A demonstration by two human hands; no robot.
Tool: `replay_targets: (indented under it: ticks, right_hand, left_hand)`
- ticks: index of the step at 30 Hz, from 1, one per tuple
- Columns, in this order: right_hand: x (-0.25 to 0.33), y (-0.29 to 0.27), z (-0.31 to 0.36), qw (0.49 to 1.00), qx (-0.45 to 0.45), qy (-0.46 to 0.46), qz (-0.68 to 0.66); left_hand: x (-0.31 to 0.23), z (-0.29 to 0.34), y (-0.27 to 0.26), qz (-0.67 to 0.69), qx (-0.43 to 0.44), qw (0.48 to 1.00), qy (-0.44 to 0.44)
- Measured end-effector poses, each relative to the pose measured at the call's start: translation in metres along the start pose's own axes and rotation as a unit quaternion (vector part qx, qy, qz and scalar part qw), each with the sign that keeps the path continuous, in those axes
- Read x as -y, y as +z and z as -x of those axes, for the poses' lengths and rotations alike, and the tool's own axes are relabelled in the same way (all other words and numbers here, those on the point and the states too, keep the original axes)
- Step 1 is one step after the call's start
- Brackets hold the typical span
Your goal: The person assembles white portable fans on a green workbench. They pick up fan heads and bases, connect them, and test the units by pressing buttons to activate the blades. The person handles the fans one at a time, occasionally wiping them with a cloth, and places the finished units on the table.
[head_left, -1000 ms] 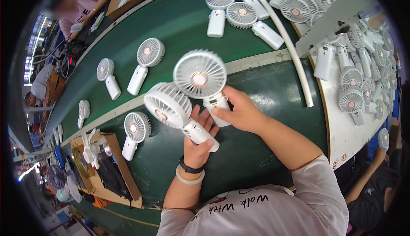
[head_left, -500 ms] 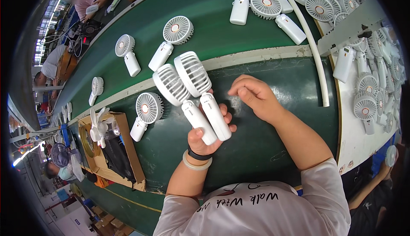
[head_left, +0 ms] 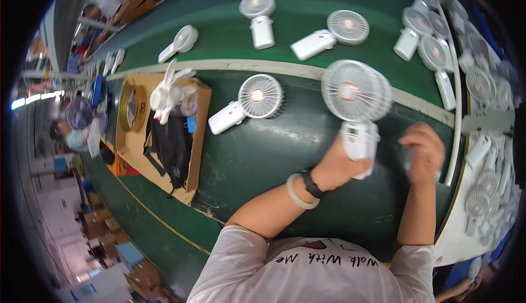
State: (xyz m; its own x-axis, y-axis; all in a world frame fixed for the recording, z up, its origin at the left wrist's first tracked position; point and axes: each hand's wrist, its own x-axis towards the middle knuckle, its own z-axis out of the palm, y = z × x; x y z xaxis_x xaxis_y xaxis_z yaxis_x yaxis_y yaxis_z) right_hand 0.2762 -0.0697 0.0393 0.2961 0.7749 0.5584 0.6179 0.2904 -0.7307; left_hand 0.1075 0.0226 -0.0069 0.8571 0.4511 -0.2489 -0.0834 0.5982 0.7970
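Held upright in my left hand (head_left: 337,163) are two white handheld fans. The front fan (head_left: 359,138) faces me with its round grille, and the back fan (head_left: 382,92) sits mostly hidden behind it. My fingers wrap round the handles. To the right, my right hand (head_left: 424,147) is raised with loosely bent fingers, thumb apart and nothing visible in it; motion blurs it slightly. A single white fan (head_left: 259,96) lies on the dark green bench (head_left: 279,166) left of my left hand.
Beyond a pale strip runs a green belt (head_left: 213,23) with several white fans. Left stands a cardboard box (head_left: 198,138) with a tape roll (head_left: 141,106), a white rabbit-shaped item (head_left: 164,97) and a black bag (head_left: 171,149). A white tube (head_left: 453,144) edges the right, beside many piled fans (head_left: 485,193).
My view has turned, so the bench and box sit differently. The two fans in my left hand have swung to upright, grilles toward me. My right hand has lifted, fingers pointing up.
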Motion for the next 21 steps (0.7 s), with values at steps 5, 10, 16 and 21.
replay_targets:
  ticks: [5,10,16,21]
  right_hand:
    - [0.067,0.006,-0.064,0.998,0.056,-0.014,-0.029]
    - [0.099,0.118,-0.127,0.952,0.296,-0.072,-0.012]
    - [0.081,0.26,-0.109,0.904,0.426,-0.014,-0.017]
    - [0.079,0.291,-0.107,0.857,0.442,0.017,0.266]
  left_hand:
    - [0.001,-0.003,0.009,-0.066,0.092,0.992,0.057]
    - [0.006,-0.005,-0.007,-0.015,0.126,0.989,0.072]
    - [0.01,0.0,-0.005,-0.054,0.145,0.985,0.082]
    - [0.029,0.003,-0.013,-0.156,0.155,0.966,0.138]
